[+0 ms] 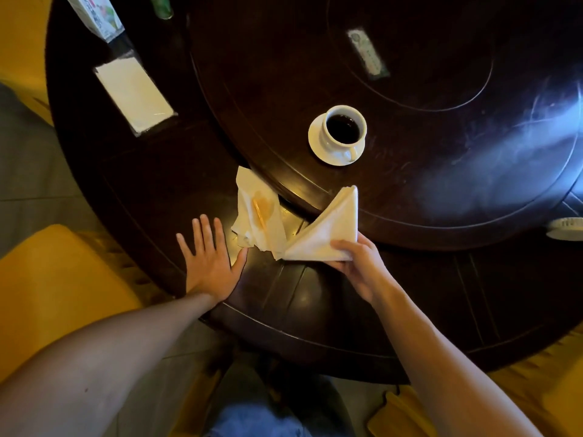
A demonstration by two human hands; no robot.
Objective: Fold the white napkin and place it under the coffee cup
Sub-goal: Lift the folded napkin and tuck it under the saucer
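Note:
A white napkin (328, 230) folded into a triangle is pinched at its lower corner by my right hand (359, 266), its tip pointing up over the edge of the raised turntable. A white coffee cup (344, 129) full of dark coffee stands on a white saucer (315, 137) on the turntable, well beyond the napkin. My left hand (209, 258) lies flat on the dark table with fingers spread, holding nothing, just left of a crumpled napkin.
A crumpled white napkin (257, 212) with a yellow stick on it lies between my hands. A pack of white tissues (134, 93) and a carton (96, 15) sit at the far left. Yellow chairs (60, 291) flank the dark round table (151, 171).

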